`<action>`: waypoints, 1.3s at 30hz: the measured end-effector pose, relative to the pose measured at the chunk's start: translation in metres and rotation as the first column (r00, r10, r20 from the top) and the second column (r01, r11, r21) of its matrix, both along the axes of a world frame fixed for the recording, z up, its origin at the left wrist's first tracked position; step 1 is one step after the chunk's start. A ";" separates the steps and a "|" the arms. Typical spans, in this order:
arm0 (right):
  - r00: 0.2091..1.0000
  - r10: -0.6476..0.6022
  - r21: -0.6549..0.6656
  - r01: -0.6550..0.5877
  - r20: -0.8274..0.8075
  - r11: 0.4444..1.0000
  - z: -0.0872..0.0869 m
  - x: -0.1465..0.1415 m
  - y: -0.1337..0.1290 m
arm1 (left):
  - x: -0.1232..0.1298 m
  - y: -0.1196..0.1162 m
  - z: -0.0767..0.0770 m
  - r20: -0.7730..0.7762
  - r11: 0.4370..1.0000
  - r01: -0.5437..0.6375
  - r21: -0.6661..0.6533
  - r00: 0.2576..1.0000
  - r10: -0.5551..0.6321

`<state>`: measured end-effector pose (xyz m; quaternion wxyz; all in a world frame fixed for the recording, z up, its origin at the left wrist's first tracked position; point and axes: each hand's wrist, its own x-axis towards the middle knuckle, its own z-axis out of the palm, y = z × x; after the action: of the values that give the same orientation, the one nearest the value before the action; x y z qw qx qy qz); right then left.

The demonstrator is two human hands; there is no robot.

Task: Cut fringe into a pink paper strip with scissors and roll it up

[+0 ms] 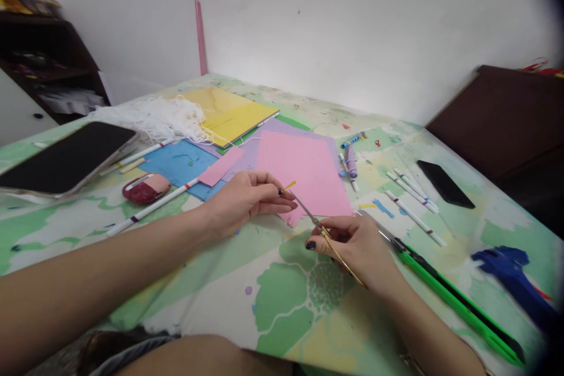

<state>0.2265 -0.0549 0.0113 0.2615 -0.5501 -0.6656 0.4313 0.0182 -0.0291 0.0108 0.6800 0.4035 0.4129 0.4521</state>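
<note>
My left hand is closed in a pinch near the middle of the table, holding a small yellow strip at its fingertips. My right hand grips gold-handled scissors, whose thin blades point up and left and reach the strip by my left fingertips. Behind both hands lies a pink sheet, partly over a purple one. A smaller pink piece rests on the purple and blue sheets, just behind my left hand.
White yarn, yellow sheets, a large tablet-like device and a maroon-pink case are at left. At right are white sticks, a green cutter, a black phone and a blue tool.
</note>
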 end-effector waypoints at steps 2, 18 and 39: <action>1.000 0.013 0.015 -0.014 0.020 1.000 -0.001 -0.001 0.000 | 0.000 0.000 -0.001 0.004 1.000 0.019 0.004 1.000 -0.019; 0.996 0.011 0.119 -0.022 0.092 0.993 -0.010 -0.002 0.003 | 0.004 -0.002 -0.002 0.036 1.000 0.016 -0.014 0.999 -0.015; 0.999 -0.045 0.011 0.045 0.003 0.999 -0.003 -0.002 0.003 | -0.007 0.004 0.007 -0.245 0.996 -0.035 0.076 0.968 0.053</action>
<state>0.2245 -0.0515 0.0083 0.2728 -0.5642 -0.6558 0.4209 0.0116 -0.0247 0.0179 0.5983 0.4715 0.4867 0.4276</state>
